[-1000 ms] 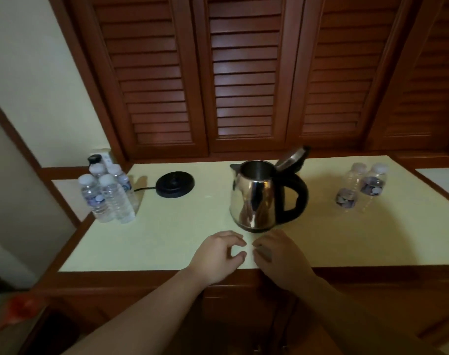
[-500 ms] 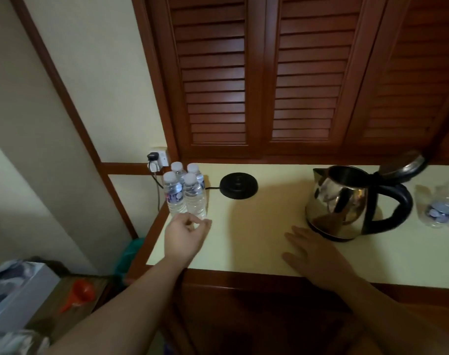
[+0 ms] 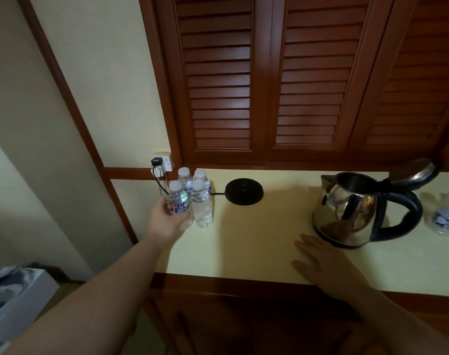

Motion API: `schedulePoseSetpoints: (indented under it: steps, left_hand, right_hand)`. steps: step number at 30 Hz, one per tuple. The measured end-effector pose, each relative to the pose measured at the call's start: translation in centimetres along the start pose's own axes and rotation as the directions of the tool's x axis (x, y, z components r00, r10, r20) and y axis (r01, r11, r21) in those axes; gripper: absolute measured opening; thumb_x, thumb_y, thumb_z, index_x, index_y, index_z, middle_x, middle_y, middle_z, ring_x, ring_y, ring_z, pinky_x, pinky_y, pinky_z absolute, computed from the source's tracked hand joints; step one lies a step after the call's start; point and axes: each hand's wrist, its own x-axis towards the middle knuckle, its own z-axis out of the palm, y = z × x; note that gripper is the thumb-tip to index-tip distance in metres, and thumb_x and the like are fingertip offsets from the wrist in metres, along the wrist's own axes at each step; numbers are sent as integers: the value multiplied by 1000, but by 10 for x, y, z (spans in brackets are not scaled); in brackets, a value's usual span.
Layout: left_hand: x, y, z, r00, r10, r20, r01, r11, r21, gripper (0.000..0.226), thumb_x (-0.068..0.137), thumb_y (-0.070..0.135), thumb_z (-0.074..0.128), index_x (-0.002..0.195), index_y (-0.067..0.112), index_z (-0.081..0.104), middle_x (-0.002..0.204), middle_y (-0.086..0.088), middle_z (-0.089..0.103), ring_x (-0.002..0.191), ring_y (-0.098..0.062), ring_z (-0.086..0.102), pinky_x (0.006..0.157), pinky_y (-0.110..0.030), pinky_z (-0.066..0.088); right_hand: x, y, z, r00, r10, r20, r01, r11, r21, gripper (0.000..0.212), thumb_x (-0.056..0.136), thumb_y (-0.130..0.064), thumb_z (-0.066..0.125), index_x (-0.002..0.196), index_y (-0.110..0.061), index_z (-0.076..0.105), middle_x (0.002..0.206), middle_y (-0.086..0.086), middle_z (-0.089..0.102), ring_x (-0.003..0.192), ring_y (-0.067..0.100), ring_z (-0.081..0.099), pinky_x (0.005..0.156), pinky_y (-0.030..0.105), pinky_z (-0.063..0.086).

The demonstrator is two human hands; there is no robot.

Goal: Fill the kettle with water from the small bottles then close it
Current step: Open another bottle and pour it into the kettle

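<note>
Steel kettle (image 3: 346, 208) upright on the right part of a pale bench (image 3: 256, 239), lid (image 3: 412, 172) tipped open behind a black handle (image 3: 402, 213), spout toward the left. Four small capped water bottles (image 3: 195, 193) clustered at the bench's far left corner, well apart from the kettle. Left hand (image 3: 164, 219) stretched out on a long, straight forearm, fingers (image 3: 183, 216) and thumb curled round the nearest bottle (image 3: 178, 201) of the cluster, bottle upright and touching its neighbour. Right hand (image 3: 323, 262) flat on the bench, palm down, fingers straight and slightly spread, just in front of the kettle's base. Between bottles and kettle, a round black kettle base (image 3: 243, 191) with a cord running left behind the bottles. Wall socket (image 3: 162, 162) with a plug just behind the cluster. Two more clear bottles (image 3: 446, 213) at the right edge, past the kettle handle, partly cut off. Dark louvred wooden shutters (image 3: 269, 85) above the bench.
</note>
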Motion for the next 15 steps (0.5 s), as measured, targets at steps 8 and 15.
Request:
schedulePoseSetpoints:
  steps: [8,15]
  left_hand:
    - [-44,-10,21,968,-7,253,16,999,-32,53,76,8,90,122,27,70,112,1,78,102,-17,76,95,-43,58]
    - [-74,8,124,928,77,364,-82,997,-2,43,64,24,93,103,22,74,94,-20,73,82,-24,69,89,-58,57]
  right_hand:
    - [2,3,-12,997,30,-72,-15,980,201,58,94,-48,69,146,-32,53,150,-12,48,140,11,42,111,21,29]
    - [19,-33,-61,977,-96,-192,135,970,201,40,97,-55,59,130,-32,61,113,-16,64,102,0,59,94,33,53]
